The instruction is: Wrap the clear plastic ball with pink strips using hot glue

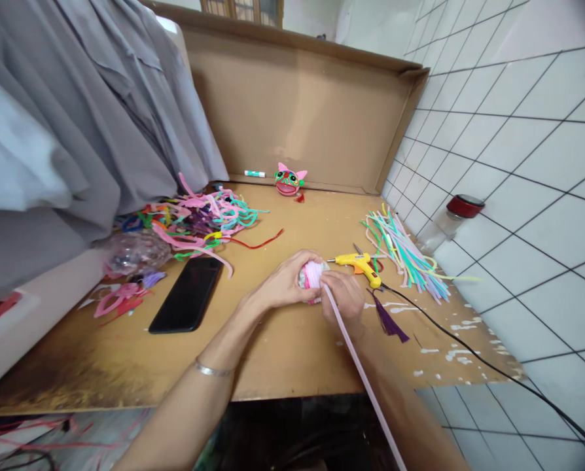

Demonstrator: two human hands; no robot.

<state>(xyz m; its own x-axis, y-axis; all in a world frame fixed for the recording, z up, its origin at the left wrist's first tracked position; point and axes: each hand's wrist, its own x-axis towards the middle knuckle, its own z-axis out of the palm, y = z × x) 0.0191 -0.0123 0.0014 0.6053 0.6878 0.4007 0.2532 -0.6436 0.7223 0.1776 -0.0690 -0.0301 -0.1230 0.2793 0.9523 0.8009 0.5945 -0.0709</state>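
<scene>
Between my hands, over the middle of the table, is a small round piece wrapped in pink and lilac pipe cleaner (313,275). My left hand (292,278) is closed around its left side. Pinched in my right hand (342,297) at the piece's right side is a long lilac pipe cleaner (358,366), whose tail runs down towards me past my forearm. Just beyond my right hand lies a yellow hot glue gun (358,261), its nozzle pointing left near the piece. A purple tassel (389,319) rests to the right of that hand.
A phone (187,294) lies left, below a tangled heap of pipe cleaners (209,216). Straight pipe cleaners (410,252) and a red-lidded jar (449,222) are at right. A finished animal-face figure (288,180) and a glue stick (254,174) sit by the cardboard (297,104). The gun's cord (469,350) trails right.
</scene>
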